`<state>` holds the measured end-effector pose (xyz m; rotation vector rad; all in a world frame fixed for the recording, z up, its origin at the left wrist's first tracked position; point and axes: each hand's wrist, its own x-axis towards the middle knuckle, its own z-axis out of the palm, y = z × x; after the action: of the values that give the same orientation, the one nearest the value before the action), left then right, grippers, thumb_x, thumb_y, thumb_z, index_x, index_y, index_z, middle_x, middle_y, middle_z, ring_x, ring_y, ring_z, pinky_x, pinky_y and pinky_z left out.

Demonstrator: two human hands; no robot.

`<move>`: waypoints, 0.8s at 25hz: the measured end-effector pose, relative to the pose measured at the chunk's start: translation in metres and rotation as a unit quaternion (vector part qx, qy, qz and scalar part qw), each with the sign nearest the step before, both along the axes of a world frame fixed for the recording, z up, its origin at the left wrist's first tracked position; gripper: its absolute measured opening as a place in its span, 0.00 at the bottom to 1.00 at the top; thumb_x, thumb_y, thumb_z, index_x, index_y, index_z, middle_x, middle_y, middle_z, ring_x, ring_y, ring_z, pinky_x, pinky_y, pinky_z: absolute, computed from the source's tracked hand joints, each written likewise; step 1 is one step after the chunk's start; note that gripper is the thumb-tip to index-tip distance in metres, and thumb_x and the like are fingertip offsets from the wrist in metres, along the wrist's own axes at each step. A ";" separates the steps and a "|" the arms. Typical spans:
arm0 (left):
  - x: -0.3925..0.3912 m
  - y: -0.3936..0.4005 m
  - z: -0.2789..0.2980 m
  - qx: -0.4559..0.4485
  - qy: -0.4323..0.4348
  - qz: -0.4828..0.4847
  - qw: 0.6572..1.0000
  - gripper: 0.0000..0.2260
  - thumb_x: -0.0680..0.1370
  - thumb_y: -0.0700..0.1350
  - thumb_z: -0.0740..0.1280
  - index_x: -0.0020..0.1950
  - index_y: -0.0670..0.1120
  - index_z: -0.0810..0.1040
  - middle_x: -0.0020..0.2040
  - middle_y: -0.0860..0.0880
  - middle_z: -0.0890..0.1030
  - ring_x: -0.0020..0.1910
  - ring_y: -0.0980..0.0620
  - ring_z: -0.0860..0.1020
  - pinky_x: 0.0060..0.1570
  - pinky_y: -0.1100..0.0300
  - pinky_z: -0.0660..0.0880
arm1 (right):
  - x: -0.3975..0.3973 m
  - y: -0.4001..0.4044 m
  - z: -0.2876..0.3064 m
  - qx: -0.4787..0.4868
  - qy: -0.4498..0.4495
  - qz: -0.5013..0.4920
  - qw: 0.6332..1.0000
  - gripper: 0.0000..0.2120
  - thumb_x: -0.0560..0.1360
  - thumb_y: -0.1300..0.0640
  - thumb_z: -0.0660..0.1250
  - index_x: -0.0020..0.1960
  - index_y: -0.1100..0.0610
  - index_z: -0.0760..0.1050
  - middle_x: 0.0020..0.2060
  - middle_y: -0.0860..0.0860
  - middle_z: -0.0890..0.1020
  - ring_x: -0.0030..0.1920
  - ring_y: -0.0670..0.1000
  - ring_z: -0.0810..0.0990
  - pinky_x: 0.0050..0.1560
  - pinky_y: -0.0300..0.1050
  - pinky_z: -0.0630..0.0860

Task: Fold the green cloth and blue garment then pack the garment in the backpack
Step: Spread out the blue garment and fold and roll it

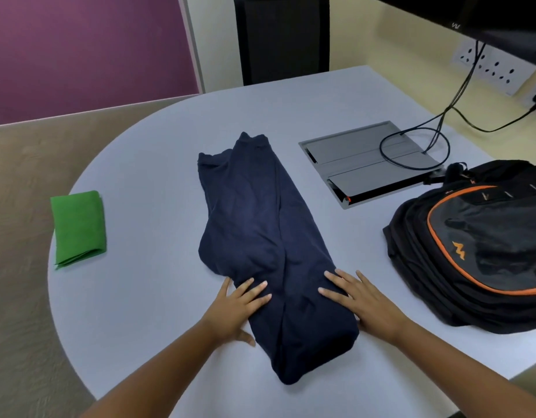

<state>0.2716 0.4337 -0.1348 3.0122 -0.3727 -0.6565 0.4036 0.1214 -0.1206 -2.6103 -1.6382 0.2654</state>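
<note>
The dark blue garment (260, 236) lies lengthwise on the pale table (146, 297), folded into a long narrow strip with its cuffs at the far end. My left hand (239, 306) rests flat on its left side near the close end, fingers spread. On the right side my right hand (357, 300) presses down the same way. The green cloth (78, 226) sits folded into a small rectangle near the table's left edge. A black backpack (478, 245) with orange trim lies on the right, its zip shut as far as I can see.
A grey cable hatch (369, 161) is set into the table behind the garment, with black cables (417, 146) running up to a monitor (502, 22) at top right. A black chair back (282, 37) stands behind the table. Wall sockets (490, 67) are at the right.
</note>
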 end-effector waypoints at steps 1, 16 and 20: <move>-0.007 -0.004 -0.005 -0.008 -0.007 0.004 1.000 0.47 0.56 0.75 0.66 0.69 0.53 0.63 0.71 0.53 0.70 0.68 0.46 0.71 0.60 0.37 0.71 | 0.004 0.001 0.002 -0.022 -0.022 0.038 0.999 0.42 0.64 0.54 0.72 0.74 0.44 0.58 0.75 0.49 0.58 0.73 0.53 0.58 0.67 0.58 0.64; -0.027 -0.037 0.038 -0.571 -0.022 0.512 0.641 0.27 0.72 0.65 0.62 0.41 0.39 0.75 0.38 0.46 0.78 0.38 0.51 0.76 0.42 0.52 0.76 | 0.014 0.013 0.028 0.212 0.406 -0.376 0.806 0.19 0.66 0.53 0.75 0.31 0.58 0.65 0.22 0.42 0.68 0.27 0.41 0.67 0.27 0.29 0.63; 0.000 -0.023 0.043 -0.555 -0.009 0.650 0.520 0.15 0.79 0.54 0.60 0.48 0.44 0.78 0.46 0.44 0.80 0.47 0.44 0.78 0.46 0.51 0.77 | 0.017 0.040 0.035 0.226 0.426 -0.436 0.760 0.22 0.70 0.51 0.73 0.30 0.57 0.62 0.26 0.48 0.69 0.27 0.44 0.69 0.28 0.34 0.64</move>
<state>0.2712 0.4107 -0.0915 1.2875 1.0091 -0.0506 0.4209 0.1610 -0.0857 -2.0327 -0.1079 0.7209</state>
